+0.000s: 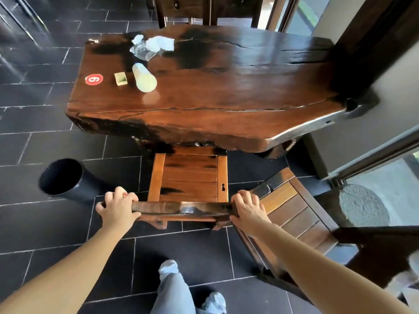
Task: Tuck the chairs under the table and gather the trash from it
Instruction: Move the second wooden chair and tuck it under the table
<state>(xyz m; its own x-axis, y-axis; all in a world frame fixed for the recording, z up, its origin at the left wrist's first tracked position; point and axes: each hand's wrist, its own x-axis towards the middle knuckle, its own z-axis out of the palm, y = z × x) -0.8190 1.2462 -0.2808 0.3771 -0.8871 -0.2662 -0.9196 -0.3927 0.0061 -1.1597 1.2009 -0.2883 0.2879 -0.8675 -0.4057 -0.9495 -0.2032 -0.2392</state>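
Your left grip (118,207) and right grip (246,209) each clasp an end of the chair (190,177) back, spread wide to steer it straight (seat front barely under). The trash (152,46) lies ahead on the surface (226,98).

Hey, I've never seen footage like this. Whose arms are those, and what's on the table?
No machine here: one camera worn on a person's head looks forward and down, so the bare arms are theirs. The left hand and right hand each grip the top rail of a wooden chair whose seat reaches the table edge. On the table lie a pale cup on its side, crumpled clear wrappers, a small yellowish packet and a red number sticker. A black bin stands on the floor at left; a second chair stands angled at right.
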